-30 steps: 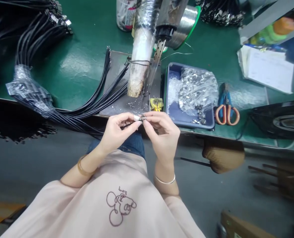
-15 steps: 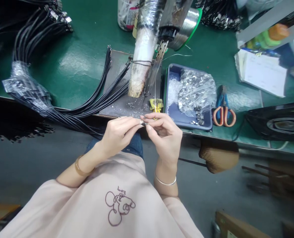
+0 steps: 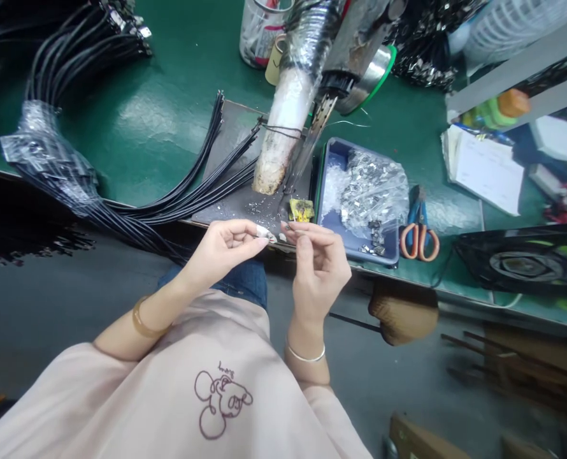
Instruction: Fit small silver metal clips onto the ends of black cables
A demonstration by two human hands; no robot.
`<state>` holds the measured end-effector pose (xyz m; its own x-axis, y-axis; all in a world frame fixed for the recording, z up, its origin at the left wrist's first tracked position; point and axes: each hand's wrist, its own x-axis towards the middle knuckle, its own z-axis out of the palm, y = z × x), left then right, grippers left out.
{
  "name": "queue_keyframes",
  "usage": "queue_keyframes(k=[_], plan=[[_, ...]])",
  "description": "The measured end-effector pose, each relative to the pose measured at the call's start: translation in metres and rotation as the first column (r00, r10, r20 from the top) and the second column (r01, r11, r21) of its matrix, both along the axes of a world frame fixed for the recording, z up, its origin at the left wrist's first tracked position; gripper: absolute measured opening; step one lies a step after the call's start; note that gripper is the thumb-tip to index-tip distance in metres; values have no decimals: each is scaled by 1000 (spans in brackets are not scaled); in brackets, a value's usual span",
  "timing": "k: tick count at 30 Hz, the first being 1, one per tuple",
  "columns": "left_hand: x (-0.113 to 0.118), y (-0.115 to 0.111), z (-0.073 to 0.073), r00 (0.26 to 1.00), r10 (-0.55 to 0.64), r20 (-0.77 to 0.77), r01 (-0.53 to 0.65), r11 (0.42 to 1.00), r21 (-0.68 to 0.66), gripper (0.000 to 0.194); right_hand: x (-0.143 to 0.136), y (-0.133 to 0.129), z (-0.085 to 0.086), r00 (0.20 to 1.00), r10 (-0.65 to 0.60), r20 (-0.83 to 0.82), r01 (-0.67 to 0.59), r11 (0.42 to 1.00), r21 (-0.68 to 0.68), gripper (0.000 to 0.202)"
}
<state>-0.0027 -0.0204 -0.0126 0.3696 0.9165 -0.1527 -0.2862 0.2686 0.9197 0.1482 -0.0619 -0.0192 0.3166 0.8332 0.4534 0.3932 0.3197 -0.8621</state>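
Note:
At the bench's front edge my left hand point(image 3: 230, 247) is closed in a pinch, thumb against forefinger. A small white and silvery bit point(image 3: 265, 233) shows at its fingertips, too small to name. Just to the right, my right hand point(image 3: 320, 262) has its fingers curled together. A tiny dark piece shows at its fingertips, and I cannot make out what it is. A narrow gap separates the two hands. Behind them lies a dark board point(image 3: 230, 137) with silvery specks, bearing black cables point(image 3: 188, 204). A yellow sponge-like block point(image 3: 301, 210) lies just beyond my right fingertips.
Over the board hang a wrapped tube point(image 3: 283, 121) and a metal-tipped tool point(image 3: 315, 131). On the right are a blue tray point(image 3: 326, 210) with bagged metal parts point(image 3: 374, 191), orange-handled pliers point(image 3: 420, 239) and a black fan point(image 3: 522, 261). A solder wire spool point(image 3: 374, 76) stands behind.
My hands, whose fingertips met over a small dark piece, have parted slightly. The white bit now shows at my left fingertips. The whole view has shifted a little.

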Motion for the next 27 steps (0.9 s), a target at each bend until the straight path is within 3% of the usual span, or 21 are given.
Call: queue_keyframes(k=[7, 9, 15, 20, 27], plan=[[3, 1, 4, 995, 18, -97, -13, 999, 46, 10, -1, -2, 5, 961, 26, 274, -87, 973, 215, 24], [4, 1, 6, 994, 24, -107, -19, 999, 49, 11, 0, -2, 4, 966, 54, 252, -107, 973, 204, 24], [3, 4, 6, 998, 26, -55, -22, 998, 66, 13, 1, 0, -2, 999, -6, 47, 0, 994, 108, 15], [1, 6, 2, 995, 37, -92, -29, 996, 84, 16, 3, 2, -1, 984, 51, 172, -68, 993, 92, 13], [3, 9, 4, 994, 55, -92, -46, 995, 93, 17, 4, 7, -1, 947, 18, 320, -73, 984, 160, 17]])
